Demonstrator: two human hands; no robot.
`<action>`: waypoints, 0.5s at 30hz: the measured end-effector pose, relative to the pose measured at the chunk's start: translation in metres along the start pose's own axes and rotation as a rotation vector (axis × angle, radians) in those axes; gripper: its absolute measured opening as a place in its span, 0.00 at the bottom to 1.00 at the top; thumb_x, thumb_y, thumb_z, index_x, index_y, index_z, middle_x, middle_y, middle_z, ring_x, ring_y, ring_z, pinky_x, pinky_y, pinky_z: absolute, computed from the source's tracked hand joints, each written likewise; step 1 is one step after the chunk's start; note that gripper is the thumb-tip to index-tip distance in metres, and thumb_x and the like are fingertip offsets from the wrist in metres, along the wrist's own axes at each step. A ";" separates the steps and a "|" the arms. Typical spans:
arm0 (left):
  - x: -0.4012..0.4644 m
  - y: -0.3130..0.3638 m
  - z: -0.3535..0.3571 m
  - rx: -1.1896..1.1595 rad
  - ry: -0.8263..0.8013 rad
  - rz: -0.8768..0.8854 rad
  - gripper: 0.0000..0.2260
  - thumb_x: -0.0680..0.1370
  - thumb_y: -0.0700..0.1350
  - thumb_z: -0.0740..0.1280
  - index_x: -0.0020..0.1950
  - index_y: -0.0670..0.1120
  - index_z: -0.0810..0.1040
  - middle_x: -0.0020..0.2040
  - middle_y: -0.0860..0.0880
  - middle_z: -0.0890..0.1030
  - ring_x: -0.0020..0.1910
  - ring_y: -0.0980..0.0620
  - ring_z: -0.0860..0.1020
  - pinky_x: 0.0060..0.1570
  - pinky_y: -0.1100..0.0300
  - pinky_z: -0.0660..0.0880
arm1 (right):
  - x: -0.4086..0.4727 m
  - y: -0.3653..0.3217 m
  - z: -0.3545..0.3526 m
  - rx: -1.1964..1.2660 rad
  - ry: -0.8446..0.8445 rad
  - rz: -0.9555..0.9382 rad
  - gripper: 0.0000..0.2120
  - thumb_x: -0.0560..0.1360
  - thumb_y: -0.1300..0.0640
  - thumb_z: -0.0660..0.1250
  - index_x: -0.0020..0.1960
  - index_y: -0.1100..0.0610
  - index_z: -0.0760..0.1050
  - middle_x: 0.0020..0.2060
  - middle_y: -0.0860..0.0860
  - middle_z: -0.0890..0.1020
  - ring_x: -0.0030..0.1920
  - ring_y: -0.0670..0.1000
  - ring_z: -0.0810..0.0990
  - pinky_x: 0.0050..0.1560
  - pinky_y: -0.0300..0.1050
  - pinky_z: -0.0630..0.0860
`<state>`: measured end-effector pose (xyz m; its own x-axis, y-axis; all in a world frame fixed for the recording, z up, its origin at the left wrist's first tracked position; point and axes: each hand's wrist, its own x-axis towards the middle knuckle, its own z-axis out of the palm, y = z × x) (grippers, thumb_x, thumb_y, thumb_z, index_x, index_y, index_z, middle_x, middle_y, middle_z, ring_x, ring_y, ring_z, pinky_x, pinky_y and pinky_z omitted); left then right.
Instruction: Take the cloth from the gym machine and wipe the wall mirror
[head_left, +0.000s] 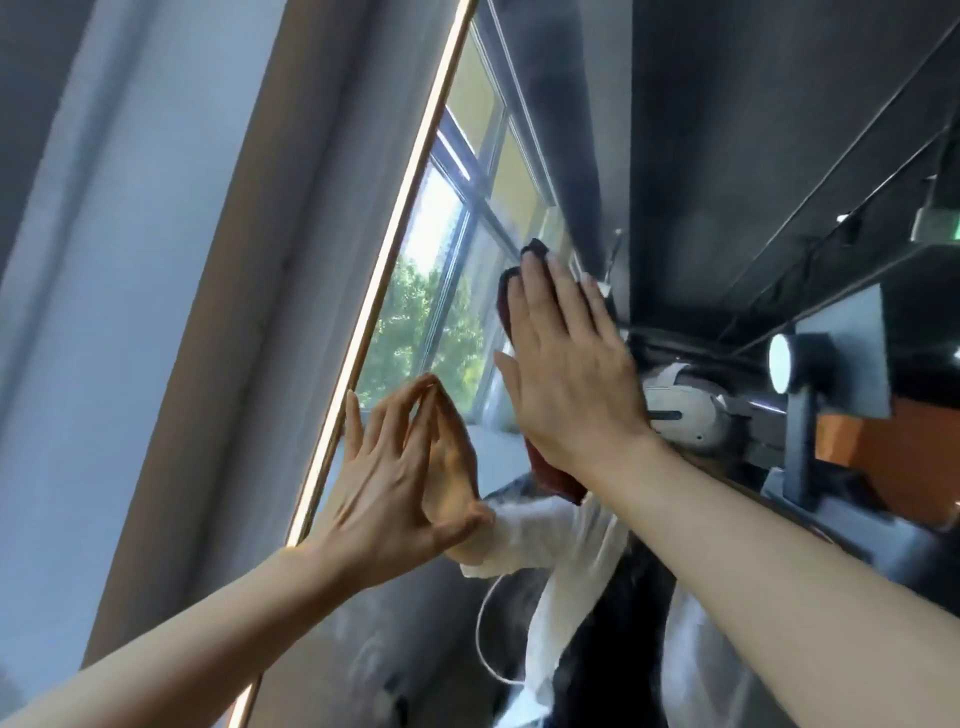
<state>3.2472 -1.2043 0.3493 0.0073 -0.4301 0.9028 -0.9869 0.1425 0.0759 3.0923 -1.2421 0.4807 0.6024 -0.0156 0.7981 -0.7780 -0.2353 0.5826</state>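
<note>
Dark red cloth (550, 480) — flat against wall mirror (701, 171), mostly hidden.

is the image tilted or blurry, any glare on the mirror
Head view: strongly tilted, wide-angle; the mirror's gold edge runs diagonally. The reflected window is blown out bright. Edges look soft; the dark red cloth under the flat right hand stays readable.

Two bare hands show: one left hand (395, 483) with fingertips touching the glass, one right hand (566, 364) laid flat. One dark red cloth (506, 306) lies under the right fingers, its edge showing just past their tips. One wall mirror (467, 234) lies under both sets of fingers, with one gold frame edge (395, 244) just beyond the left fingertips.
</note>
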 end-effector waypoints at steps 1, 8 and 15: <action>-0.003 0.008 0.003 -0.013 0.000 0.000 0.49 0.72 0.76 0.53 0.80 0.40 0.58 0.79 0.41 0.59 0.78 0.44 0.54 0.74 0.34 0.45 | -0.019 0.017 -0.007 -0.028 0.012 0.008 0.30 0.84 0.48 0.47 0.80 0.65 0.55 0.80 0.62 0.57 0.80 0.62 0.55 0.79 0.57 0.49; -0.040 0.020 0.018 -0.159 0.003 -0.081 0.51 0.70 0.75 0.58 0.82 0.48 0.46 0.82 0.51 0.43 0.80 0.52 0.43 0.76 0.50 0.31 | -0.109 0.057 -0.031 -0.068 0.031 0.070 0.29 0.86 0.48 0.47 0.79 0.67 0.57 0.79 0.64 0.57 0.80 0.64 0.55 0.80 0.60 0.50; -0.047 -0.006 0.024 -0.219 0.062 -0.158 0.51 0.70 0.78 0.57 0.82 0.47 0.50 0.82 0.49 0.50 0.80 0.48 0.51 0.77 0.41 0.41 | -0.058 -0.025 0.003 -0.020 0.012 -0.008 0.31 0.85 0.48 0.48 0.80 0.66 0.53 0.79 0.64 0.56 0.80 0.64 0.53 0.80 0.59 0.48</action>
<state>3.2492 -1.2068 0.2961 0.1752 -0.4077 0.8961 -0.9145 0.2698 0.3015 3.0773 -1.2382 0.4190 0.6069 -0.0020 0.7948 -0.7763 -0.2160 0.5922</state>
